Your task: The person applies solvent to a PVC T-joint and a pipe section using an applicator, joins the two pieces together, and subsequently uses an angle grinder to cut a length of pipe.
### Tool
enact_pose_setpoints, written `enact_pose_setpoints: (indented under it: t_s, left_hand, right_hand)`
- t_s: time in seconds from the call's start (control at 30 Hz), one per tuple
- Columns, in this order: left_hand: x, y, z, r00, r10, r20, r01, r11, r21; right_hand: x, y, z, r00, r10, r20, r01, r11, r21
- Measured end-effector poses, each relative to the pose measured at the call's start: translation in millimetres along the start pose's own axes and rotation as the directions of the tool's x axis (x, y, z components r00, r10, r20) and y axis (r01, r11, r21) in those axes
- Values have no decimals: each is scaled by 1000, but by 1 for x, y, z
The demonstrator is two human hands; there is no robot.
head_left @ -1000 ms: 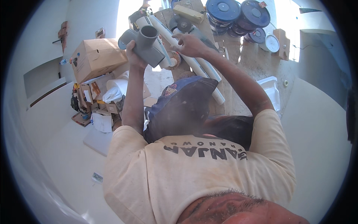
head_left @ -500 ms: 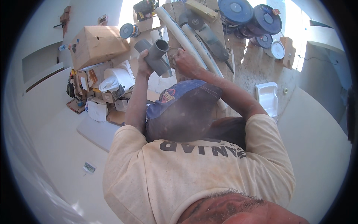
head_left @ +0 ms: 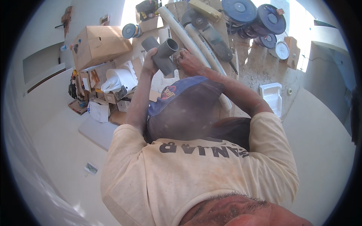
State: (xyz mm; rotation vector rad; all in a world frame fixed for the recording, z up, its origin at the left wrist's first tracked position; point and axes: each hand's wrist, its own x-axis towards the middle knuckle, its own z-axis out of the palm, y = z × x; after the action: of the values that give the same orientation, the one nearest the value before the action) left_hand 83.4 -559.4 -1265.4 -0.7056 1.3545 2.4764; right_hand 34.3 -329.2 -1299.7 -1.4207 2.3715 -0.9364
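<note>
Nearest the camera was a pale, dusty shirt (head_left: 196, 177), and above it a blue cap (head_left: 184, 101) bent toward the work. Both arms reached forward. The left hand (head_left: 150, 63) was wrapped tight around a grey pipe fitting (head_left: 164, 56), holding it in the air just short of the bench with one open mouth tilted up. The right hand (head_left: 189, 62) sat against that mouth with its fingers bunched; whether it pinched anything small could not be told.

The step looked like work on the fitting's open end, cleaning or dressing it. The next move would likely call for a firm left grip while the right hand worked round the rim.

Beyond lay a rough, dusty wooden workbench (head_left: 256, 64) carrying long white pipes (head_left: 184, 34), an angle grinder (head_left: 211, 32), a white tray (head_left: 272, 96) and, farther back, dark round spools (head_left: 239, 9). To the left a cardboard box (head_left: 100, 43) stood over clutter on a pale floor (head_left: 56, 139), with white walls around.
</note>
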Motion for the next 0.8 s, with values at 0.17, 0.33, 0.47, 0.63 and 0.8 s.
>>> enact_pose_setpoints:
  t_s: [0.17, 0.33, 0.47, 0.63, 0.8]
  left_hand:
    - [7, -5, -19, 998, -20, 57, 24, 998, -59]
    - [9, -10, -16, 1000, -19, 24, 20, 999, -50]
    - [4, -4, -11, 999, -18, 42, 16, 999, 38]
    - [3, -1, -1, 999, -8, 42, 8, 1000, 18]
    - [2, 1, -2, 998, -45, 38, 44, 999, 25]
  right_hand:
    - [2, -13, -22, 991, 135, 4, -135, 991, -24]
    - [8, -18, -12, 941, 313, 131, -317, 948, 9]
    - [5, -7, 3, 987, 155, 32, -155, 988, 16]
    - [7, 1, 3, 997, 47, 68, -43, 998, -49]
    - [9, 7, -13, 988, -26, 154, 29, 999, -22]
